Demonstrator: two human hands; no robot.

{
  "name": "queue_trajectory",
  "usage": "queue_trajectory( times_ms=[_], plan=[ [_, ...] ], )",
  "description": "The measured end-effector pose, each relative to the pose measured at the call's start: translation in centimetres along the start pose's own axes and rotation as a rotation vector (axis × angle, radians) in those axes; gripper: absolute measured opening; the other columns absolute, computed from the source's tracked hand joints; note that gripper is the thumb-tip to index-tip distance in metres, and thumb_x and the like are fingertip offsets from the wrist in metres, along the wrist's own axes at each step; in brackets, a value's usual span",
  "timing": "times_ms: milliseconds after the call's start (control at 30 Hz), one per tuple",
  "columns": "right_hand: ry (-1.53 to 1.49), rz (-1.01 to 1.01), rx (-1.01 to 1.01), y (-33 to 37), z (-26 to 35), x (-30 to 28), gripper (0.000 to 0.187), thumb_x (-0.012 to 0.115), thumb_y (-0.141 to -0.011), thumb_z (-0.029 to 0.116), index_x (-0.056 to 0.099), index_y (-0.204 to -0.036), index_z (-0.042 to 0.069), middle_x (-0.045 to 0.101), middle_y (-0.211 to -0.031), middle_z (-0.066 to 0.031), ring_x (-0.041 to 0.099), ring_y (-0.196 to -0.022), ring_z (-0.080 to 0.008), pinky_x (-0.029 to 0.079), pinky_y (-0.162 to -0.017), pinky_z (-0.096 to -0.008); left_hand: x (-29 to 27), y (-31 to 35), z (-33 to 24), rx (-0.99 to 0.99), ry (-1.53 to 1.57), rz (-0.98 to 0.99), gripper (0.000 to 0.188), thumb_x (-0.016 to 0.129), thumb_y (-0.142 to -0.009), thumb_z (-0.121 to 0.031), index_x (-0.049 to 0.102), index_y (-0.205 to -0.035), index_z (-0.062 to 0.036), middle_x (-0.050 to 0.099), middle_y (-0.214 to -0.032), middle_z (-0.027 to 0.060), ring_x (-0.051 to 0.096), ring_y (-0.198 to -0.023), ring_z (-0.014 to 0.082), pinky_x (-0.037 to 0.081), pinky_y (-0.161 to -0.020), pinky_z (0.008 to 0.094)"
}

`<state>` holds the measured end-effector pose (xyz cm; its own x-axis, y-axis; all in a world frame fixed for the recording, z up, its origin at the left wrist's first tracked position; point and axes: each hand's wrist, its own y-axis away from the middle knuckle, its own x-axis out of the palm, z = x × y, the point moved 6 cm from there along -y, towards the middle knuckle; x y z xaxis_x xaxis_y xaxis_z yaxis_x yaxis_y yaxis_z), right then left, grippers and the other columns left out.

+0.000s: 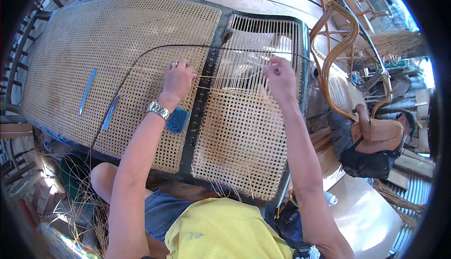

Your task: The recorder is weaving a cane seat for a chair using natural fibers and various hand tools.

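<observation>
Left hand [177,79]: grip clenched on a cane strand [141,69], resting on the finished cane panel [117,47] beside the dark frame rail [202,94]. Right hand [280,76]: grip pinched on the same strand over the half-woven panel [244,137], at 3 o'clock from the left hand. The strand runs flat from 9 to 3 o'clock across the rail. A blue pad [178,120] lies at 6 o'clock from the left wrist. Two metal tools [88,91] lie at 9 o'clock.

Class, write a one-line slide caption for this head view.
Left hand and right hand pull a cane strand across a half-woven seat panel.
</observation>
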<state>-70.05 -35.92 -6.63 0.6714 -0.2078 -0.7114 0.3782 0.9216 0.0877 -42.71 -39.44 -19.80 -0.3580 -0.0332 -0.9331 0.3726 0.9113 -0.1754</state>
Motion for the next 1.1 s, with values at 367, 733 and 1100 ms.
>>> queue_trajectory(
  times_ms=[367,733,1100],
  plan=[
    [-0.048,-0.022,-0.246,-0.3,1.3,-6.8,0.015,0.066,-0.099,0.015,0.069,-0.106,0.003,0.068,-0.085,-0.0015,0.062,-0.075,-0.0077,0.049,-0.067,-0.0247,0.1,-0.7,0.8,-0.067,-0.048,0.186,0.019,0.055,-0.104,-0.024,0.054,-0.101,-0.0045,0.067,-0.092,0.0188,0.069,-0.074,0.0328,0.056,-0.063,0.0434],
    [0.752,0.628,-0.123,-4.0,-3.3,7.8,0.054,0.047,-0.108,0.044,0.071,-0.09,0.0,0.075,-0.095,-0.017,0.072,-0.09,-0.0286,0.057,-0.093,-0.0479,-15.6,9.6,21.4,-0.195,-0.25,0.047,0.015,0.056,-0.103,-0.019,0.059,-0.102,-0.004,0.068,-0.091,0.0166,0.066,-0.08,0.0394,0.051,-0.068,0.0485],
    [1.03,0.553,-0.374,-0.6,-1.6,8.8,0.018,0.074,-0.089,0.017,0.073,-0.101,0.003,0.076,-0.097,-0.0155,0.073,-0.099,-0.0294,0.06,-0.09,-0.0443,-5.2,1.2,1.4,0.234,0.131,-0.107,0.03,0.069,-0.095,-0.028,0.072,-0.111,-0.0028,0.069,-0.118,0.0149,0.062,-0.116,0.0306,0.05,-0.099,0.0442]
  ],
)
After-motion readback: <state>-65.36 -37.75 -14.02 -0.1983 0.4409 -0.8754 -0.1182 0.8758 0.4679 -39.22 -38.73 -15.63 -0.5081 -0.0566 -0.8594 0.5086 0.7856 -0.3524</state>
